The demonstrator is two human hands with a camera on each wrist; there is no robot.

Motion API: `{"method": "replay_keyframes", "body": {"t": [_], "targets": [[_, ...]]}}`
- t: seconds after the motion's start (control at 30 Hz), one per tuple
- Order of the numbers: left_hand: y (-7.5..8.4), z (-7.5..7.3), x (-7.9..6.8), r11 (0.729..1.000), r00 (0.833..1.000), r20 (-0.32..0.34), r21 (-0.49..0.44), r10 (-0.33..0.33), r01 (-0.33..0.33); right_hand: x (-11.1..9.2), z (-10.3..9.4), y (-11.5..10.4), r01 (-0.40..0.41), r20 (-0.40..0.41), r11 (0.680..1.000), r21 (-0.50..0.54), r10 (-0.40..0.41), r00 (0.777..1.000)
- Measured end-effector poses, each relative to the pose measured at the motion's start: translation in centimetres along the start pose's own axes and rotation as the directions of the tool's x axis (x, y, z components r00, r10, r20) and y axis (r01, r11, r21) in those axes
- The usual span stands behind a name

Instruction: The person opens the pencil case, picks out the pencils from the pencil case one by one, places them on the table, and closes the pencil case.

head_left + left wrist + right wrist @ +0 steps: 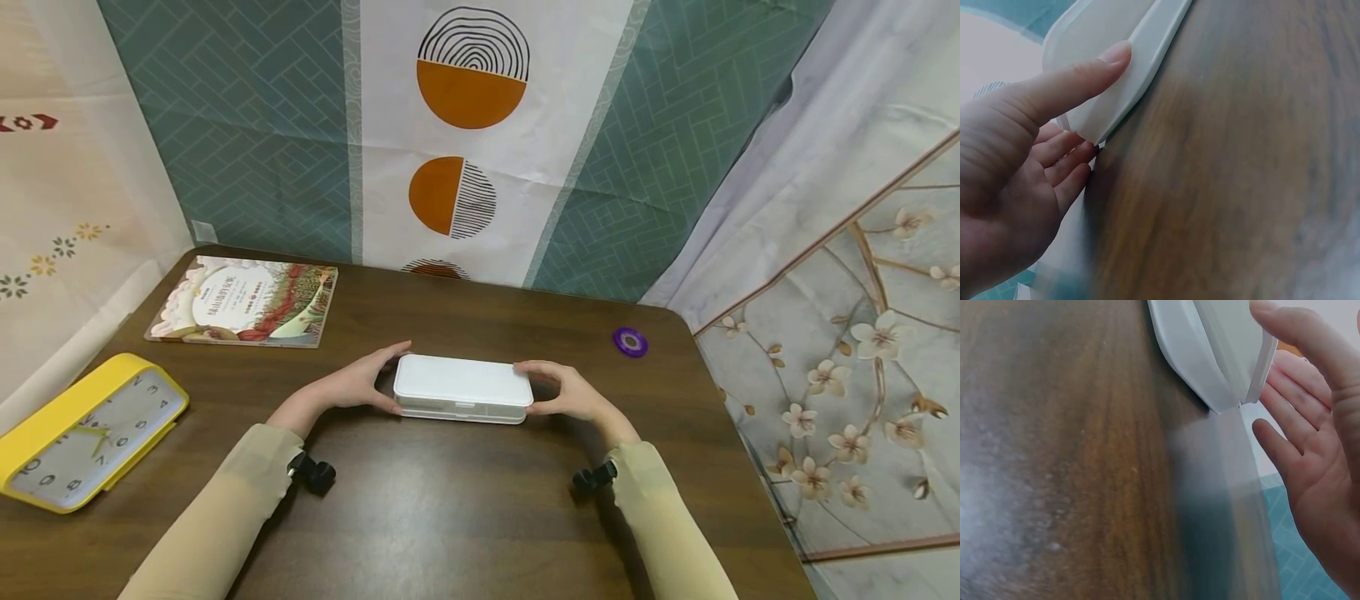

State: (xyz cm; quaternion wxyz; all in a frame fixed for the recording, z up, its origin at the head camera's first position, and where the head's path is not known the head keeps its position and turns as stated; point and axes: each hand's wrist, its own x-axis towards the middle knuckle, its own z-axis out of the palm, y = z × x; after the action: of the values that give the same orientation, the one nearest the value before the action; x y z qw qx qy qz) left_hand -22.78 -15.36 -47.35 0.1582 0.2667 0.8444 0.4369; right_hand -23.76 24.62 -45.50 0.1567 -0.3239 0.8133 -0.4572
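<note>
A long white pencil case (463, 379), lidded and with a small catch at the front, lies flat across the middle of the table. My left hand (358, 383) holds its left end, thumb at the front corner and fingers round behind. At the opposite end my right hand (567, 392) grips it between thumb and fingers. In the left wrist view the thumb of the left hand (1016, 156) presses on the case's side (1129, 69). The right wrist view shows the right hand (1325, 437) with its thumb against the case (1225, 344) and its fingers past the end.
A picture book (243, 302) lies at the back left of the brown table (420, 517). Nearer on the left stands a yellow clock (97, 425). A purple ring-shaped object (630, 342) sits at the back right. Patterned cloth (480, 142) hangs behind the table.
</note>
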Motion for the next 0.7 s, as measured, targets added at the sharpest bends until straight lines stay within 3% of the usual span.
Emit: {"method": "replay_keyframes", "body": {"t": [0.4, 0.7], "targets": [[0.3, -0.1, -0.1, 0.999, 0.999, 0.010, -0.011, -0.046, 0.046, 0.6, -1.0, -0.7, -0.055, -0.010, 0.998, -0.019, 0.054, 0.998], [0.3, 0.2, -0.1, 0.998, 0.998, -0.001, -0.002, -0.055, 0.055, 1.4, -1.6, -0.6, -0.111, -0.022, 0.992, 0.057, 0.113, 0.993]]}}
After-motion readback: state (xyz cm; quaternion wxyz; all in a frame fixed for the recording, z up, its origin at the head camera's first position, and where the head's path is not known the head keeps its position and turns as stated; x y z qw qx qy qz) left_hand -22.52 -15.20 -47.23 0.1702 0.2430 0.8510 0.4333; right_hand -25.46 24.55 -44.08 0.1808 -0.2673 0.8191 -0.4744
